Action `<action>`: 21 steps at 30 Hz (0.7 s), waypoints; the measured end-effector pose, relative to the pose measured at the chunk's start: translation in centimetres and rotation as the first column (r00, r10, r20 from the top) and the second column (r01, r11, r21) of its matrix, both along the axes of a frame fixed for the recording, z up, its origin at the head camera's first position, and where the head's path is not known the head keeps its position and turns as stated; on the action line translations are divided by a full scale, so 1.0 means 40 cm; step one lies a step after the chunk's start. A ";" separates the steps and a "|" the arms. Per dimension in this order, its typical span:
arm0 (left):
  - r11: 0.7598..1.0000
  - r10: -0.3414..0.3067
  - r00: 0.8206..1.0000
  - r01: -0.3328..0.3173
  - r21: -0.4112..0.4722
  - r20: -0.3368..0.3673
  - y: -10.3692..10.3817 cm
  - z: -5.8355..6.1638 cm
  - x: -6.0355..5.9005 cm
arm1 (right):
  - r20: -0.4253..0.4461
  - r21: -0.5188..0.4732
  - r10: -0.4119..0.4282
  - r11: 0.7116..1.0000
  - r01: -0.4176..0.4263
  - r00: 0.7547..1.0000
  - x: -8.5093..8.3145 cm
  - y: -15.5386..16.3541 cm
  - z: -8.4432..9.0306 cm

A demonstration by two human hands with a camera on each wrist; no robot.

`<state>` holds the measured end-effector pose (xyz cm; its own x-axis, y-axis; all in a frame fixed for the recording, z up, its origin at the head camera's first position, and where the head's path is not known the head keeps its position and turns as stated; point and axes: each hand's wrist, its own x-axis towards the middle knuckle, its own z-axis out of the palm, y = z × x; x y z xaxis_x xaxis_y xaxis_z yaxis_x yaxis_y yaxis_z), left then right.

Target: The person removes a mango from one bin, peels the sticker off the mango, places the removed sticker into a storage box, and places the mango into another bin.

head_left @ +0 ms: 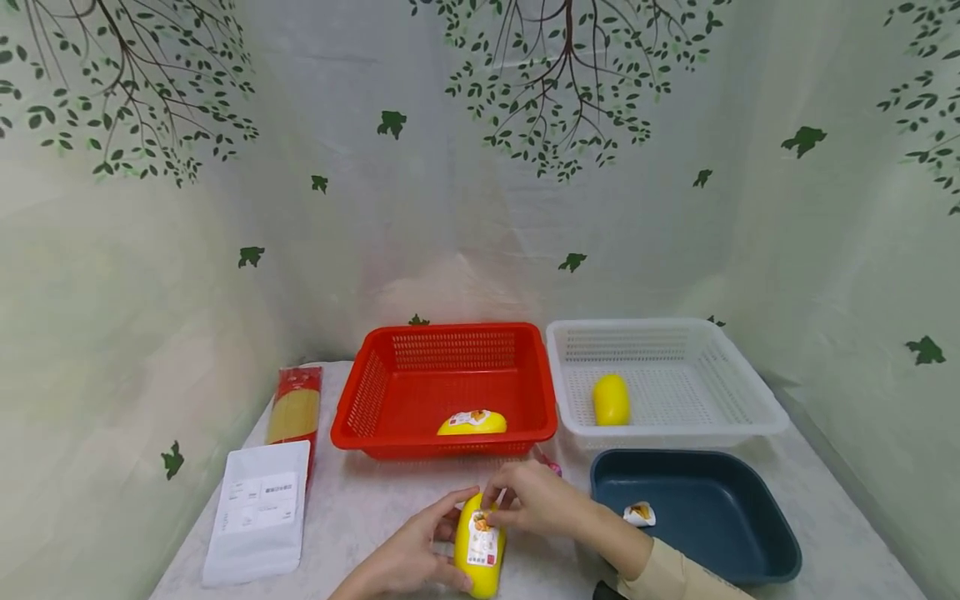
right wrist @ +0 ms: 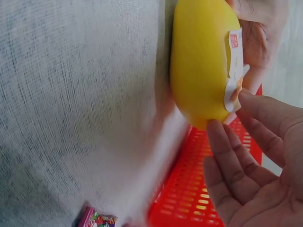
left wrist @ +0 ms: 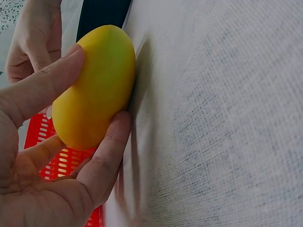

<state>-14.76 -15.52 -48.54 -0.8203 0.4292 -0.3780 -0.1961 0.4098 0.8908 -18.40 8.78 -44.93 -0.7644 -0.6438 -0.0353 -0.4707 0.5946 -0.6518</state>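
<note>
Left hand has its grip clamped round a smooth yellow oval plastic-looking piece, thumb on one side, fingers on the other; piece lies lengthwise at the near edge of the tabletop, in front of the red basket; can't tell if it actually touches the cloth-textured surface. White rectangular printed paper label faces up on it, far end lifted and creased. Right hand, beige sleeve, grip pinched together on that lifted end, other fingertips against the yellow end. Red rectangular perforated plastic basket beyond the hands, a second yellow oval with a white label lying near its front wall. White rectangular perforated plastic basket just to the right of it, a third yellow oval inside toward the left. Dark blue rounded rectangular tray in front of the white basket, small curled white printed sticker inside, left part. Small shiny pink multicolour packet near the red basket's front right corner, partly hidden in head view. Far left: flat white pouch, overlapping the lower end of a red-and-yellow long pack. Behind everything, pale hanging sheet printed with green leaves and branches.
</note>
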 end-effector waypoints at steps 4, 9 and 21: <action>1.000 -0.021 0.999 0.022 0.017 -0.037 0.008 0.000 0.005 | -0.078 0.017 -0.005 1.000 0.007 0.997 0.008 0.000 -0.004; 0.998 -0.039 0.998 0.041 0.037 -0.049 0.006 0.003 0.012 | -0.190 0.042 0.005 0.999 0.003 0.982 0.012 -0.010 -0.013; 0.999 -0.034 0.998 0.033 -0.030 -0.050 0.001 0.009 0.011 | -0.094 0.029 0.011 1.000 -0.008 0.996 0.014 -0.006 -0.001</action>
<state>-14.31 -15.47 -48.18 -0.8240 0.4462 -0.3493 -0.1371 0.4413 0.8868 -17.84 8.53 -44.98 -0.7591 -0.6507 0.0184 -0.5349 0.6074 -0.5874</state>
